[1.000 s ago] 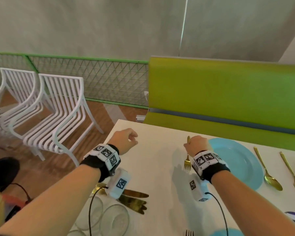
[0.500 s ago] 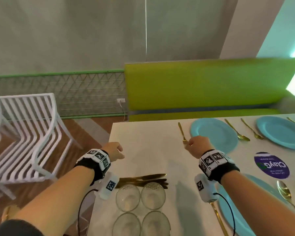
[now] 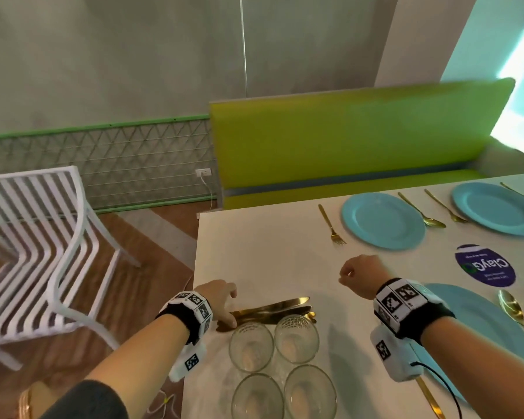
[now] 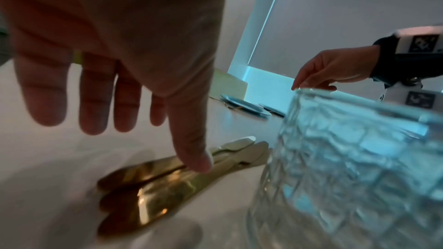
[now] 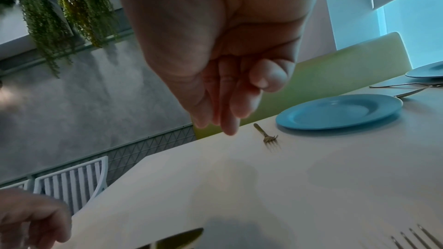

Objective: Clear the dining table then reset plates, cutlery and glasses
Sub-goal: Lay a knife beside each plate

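Several gold knives [image 3: 273, 309] lie stacked near the table's left edge, just behind four empty glasses [image 3: 273, 358]. My left hand [image 3: 229, 306] reaches down onto their handles. In the left wrist view its fingers are straight and spread and the thumb tip touches the knives [image 4: 155, 183], with a glass [image 4: 347, 168] close on the right. My right hand [image 3: 350, 275] hovers over bare table with loosely bent fingers, holding nothing [image 5: 227, 113]. Beyond it a gold fork [image 3: 332, 225] [image 5: 266, 133] lies left of a blue plate [image 3: 383, 220] [image 5: 338, 111].
A second blue plate [image 3: 496, 207] with gold spoons [image 3: 421, 211] sits at the far right, and a near blue plate [image 3: 478, 328] with a spoon and fork lies under my right forearm. A purple sticker [image 3: 484, 266] marks the table [image 3: 254, 252]. A green bench [image 3: 345, 140] stands behind and a white chair [image 3: 43, 237] to the left.
My right hand has let go of the fork beside the far plate and drawn back toward me. My left hand has dropped onto the knives. The view has swung right.
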### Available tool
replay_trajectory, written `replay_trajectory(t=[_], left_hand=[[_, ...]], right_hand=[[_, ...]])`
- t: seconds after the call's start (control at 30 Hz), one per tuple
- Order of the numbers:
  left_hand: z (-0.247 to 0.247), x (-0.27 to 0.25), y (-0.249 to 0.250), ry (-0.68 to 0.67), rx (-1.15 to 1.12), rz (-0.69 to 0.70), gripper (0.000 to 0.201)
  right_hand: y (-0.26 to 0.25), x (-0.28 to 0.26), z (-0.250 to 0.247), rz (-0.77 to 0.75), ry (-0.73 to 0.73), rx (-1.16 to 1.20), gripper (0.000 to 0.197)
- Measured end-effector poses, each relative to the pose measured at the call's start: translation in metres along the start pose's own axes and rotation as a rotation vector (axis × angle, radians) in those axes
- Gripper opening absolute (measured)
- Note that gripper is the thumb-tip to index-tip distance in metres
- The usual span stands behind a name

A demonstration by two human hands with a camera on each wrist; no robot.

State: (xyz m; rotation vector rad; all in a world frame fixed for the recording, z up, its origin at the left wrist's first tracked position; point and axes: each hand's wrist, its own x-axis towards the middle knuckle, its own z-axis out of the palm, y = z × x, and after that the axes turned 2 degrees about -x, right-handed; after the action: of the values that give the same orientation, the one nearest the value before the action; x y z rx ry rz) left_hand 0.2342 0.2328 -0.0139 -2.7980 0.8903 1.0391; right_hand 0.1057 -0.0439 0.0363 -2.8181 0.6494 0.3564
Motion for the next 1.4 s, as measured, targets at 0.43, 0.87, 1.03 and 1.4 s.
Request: replay_trajectory(t=[0.43, 0.87, 1.03, 1.4], left_hand=[[0.022, 0.043, 0.002, 0.101, 0.004, 0.269, 0.043], [0.017, 0.058, 0.005, 0.155, 0.096, 0.23, 0.026], [0.012, 0.06, 0.013, 0.089, 0.07, 0.134, 0.026], [0.008, 0.054, 0.017, 0.02, 0.089, 0.077, 0.03]], right_hand=[[0.013, 0.001, 0.008, 0.065, -0.074, -0.016, 0.029], [0.015, 0.006, 0.009, 0.082, -0.074, 0.025, 0.027], [0.019, 0.002, 0.011, 0.101, -0.073, 0.033, 0.026], [0.027, -0.008, 0.016, 0.123, -0.09, 0.024, 0.027]])
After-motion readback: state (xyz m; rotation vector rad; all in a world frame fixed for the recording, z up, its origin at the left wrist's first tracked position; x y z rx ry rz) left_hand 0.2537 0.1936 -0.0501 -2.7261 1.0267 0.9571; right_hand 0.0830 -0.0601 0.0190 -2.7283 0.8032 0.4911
